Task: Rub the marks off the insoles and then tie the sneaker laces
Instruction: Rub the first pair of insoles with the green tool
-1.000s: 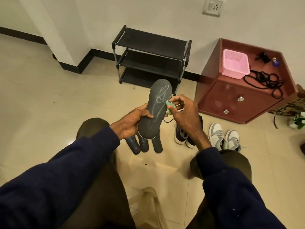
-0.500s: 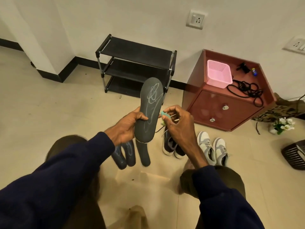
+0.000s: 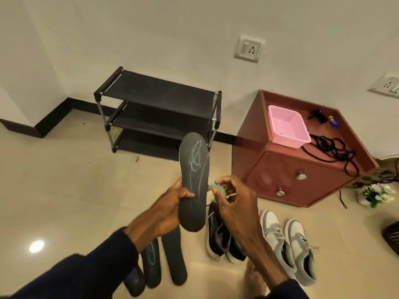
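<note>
The left hand (image 3: 170, 210) grips the held insole (image 3: 193, 184) round its lower half, thumb laid across the face, so the toe stands up toward 12 o'clock. The right hand (image 3: 235, 203) pinches a small teal eraser (image 3: 217, 187) at 3 o'clock of the insole, just beside its edge; whether it touches cannot be told. The pale scribble (image 3: 196, 160) covers the upper half and trails down toward the thumb. To rub well, the person would likely slide the left hand's fingers up behind the marked part, since the unsupported toe looks apt to flex away under pressure, then work in short strokes from the toe downward. Three more insoles (image 3: 174, 260) lie on the floor (image 3: 64, 190) at 6 o'clock, at least one marked, with the dark sneakers (image 3: 222, 240) and grey sneakers (image 3: 287, 244) at 4 o'clock.
</note>
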A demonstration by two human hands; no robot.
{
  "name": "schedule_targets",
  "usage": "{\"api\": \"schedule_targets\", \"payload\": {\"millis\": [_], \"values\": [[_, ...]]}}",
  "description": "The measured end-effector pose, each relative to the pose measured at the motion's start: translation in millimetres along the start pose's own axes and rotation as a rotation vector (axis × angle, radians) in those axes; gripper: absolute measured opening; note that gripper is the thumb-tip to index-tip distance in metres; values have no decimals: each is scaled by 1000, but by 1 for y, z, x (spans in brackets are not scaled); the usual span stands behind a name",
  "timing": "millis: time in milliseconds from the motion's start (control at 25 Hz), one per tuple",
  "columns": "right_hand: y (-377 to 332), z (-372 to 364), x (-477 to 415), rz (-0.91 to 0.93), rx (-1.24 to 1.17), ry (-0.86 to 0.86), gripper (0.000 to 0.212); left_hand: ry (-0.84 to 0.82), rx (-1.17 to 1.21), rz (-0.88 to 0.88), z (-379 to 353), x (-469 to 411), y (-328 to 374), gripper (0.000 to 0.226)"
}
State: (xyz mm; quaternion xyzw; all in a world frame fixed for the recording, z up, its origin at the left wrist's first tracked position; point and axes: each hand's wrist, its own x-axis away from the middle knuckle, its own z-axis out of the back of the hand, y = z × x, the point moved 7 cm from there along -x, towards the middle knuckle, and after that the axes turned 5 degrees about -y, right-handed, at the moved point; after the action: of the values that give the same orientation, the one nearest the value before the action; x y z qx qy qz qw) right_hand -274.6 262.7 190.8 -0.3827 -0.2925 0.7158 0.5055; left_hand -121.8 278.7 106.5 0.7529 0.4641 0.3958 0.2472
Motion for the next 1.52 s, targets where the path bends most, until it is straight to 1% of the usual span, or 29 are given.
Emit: {"api": "schedule_targets", "payload": {"millis": [80,160,240,440,640,800,840,880,1000,1080,1240,1400,1520], "values": [[8,-4,-8,9,32,46,13,-20,22,4,-6,-12,5,58],[12,-4,-12,14,5,83,14,-47,37,6,-8,-21,12,59],[13,-6,-12,11,-24,61,16,-46,80,-11,-5,-21,19,57],[14,-2,-8,21,27,24,17,-76,128,-26,-12,-4,25,56],[7,-5,-11,51,-62,-7,15,-70,116,-29,-8,-10,23,59],[4,-3,-19,52,-116,23,16,-78,185,-31,-2,-14,23,60],[1,3,-15,62,-99,69,17,-93,186,-14,-3,-11,23,61],[3,4,-19,74,-69,78,17,-95,178,-1,0,-13,24,62],[15,-15,-35,31,-18,-24,17,-47,182,34,17,-20,33,63],[-5,-15,-42,25,-3,-86,17,-20,249,33,16,-4,43,61],[-93,18,-65,59,29,-220,17,-6,278,39,-27,61,86,58],[-173,58,-81,99,82,-266,15,-25,338,22,-79,116,134,61],[-228,91,-79,108,110,-313,13,-16,360,43,-127,153,171,63]]}}
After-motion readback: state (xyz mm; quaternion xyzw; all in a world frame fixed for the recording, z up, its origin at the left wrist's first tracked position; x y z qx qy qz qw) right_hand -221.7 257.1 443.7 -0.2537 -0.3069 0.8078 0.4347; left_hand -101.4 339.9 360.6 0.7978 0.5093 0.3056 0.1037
